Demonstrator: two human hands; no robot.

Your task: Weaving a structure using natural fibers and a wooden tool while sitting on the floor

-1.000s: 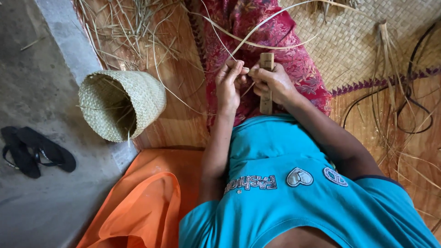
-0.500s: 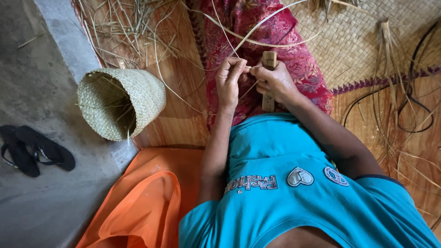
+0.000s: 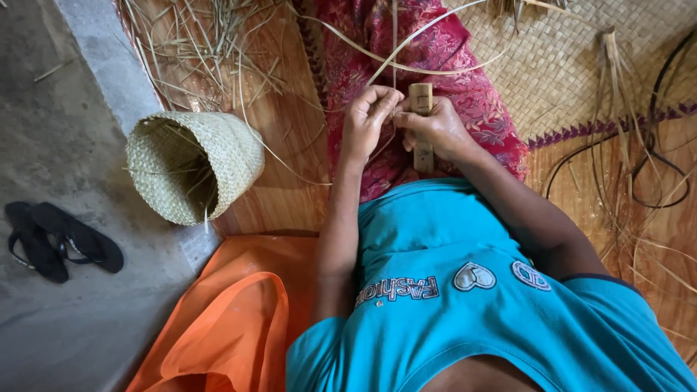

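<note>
A: What do the hands hold?
B: The right hand (image 3: 435,129) grips a wooden block (image 3: 421,123) upright over the red cloth (image 3: 443,58); left hand (image 3: 369,120) fingers pinch a pale strip (image 3: 414,36) beside it.
A: Nearby?
B: A woven basket (image 3: 192,163) lies left.

Upright wood block (image 3: 421,98), pale strip (image 3: 414,36) pinched
</note>
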